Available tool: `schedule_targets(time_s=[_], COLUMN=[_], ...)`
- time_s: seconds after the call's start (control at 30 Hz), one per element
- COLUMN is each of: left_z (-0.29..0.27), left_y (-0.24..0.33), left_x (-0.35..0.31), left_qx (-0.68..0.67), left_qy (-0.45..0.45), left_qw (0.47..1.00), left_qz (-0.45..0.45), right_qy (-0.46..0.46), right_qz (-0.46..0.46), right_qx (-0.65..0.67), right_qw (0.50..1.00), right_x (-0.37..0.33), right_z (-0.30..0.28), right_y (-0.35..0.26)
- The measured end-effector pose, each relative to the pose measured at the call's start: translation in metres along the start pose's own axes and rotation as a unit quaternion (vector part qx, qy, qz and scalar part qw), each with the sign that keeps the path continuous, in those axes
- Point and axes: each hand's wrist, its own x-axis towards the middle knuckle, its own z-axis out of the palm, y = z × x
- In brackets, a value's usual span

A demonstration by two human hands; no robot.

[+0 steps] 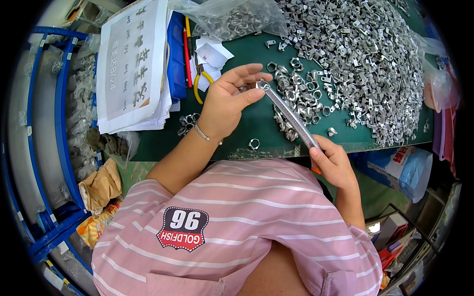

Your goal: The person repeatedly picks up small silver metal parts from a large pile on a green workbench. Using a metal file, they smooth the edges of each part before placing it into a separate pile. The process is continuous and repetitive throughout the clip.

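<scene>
Between my hands a long silver ring mandrel (292, 118) slants over the table edge, with fine marks along its length. My right hand (335, 160) is closed round its lower, nearer end. At the upper end my left hand (226, 101) pinches a small silver ring (262, 85) against the tip with thumb and fingers. More shiny metal shows inside the curled left fingers, partly hidden. Just beyond the mandrel lies a loose pile of silver rings (296, 93). One single ring (253, 144) sits near the table's front edge, and a few more rings (188, 123) lie left of my left wrist.
A large heap of small metal parts (365, 64) covers the right of the green table (227, 144). Yellow-handled pliers (201, 84), printed sheets (131, 69) and a blue bin (177, 59) stand at left. Behind lies a clear bag of rings (237, 19). Blue shelving (61, 98) borders the left.
</scene>
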Motion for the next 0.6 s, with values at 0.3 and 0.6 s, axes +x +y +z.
schedule_targets(time_s=[0.3, 0.6], left_z=[0.006, 0.005], left_y=[-0.007, -0.001], left_x=[-0.011, -0.012], left_qx=[-0.114, 0.019], left_qy=[-0.04, -0.103], left_qw=[0.988, 0.987], left_qz=[-0.099, -0.12], right_qy=[-0.025, -0.043], right_qz=[-0.011, -0.034], right_qx=[0.013, -0.014], right_qw=[1.0, 0.998], right_x=[0.003, 0.004], right_z=[0.006, 0.005], right_y=[-0.006, -0.01])
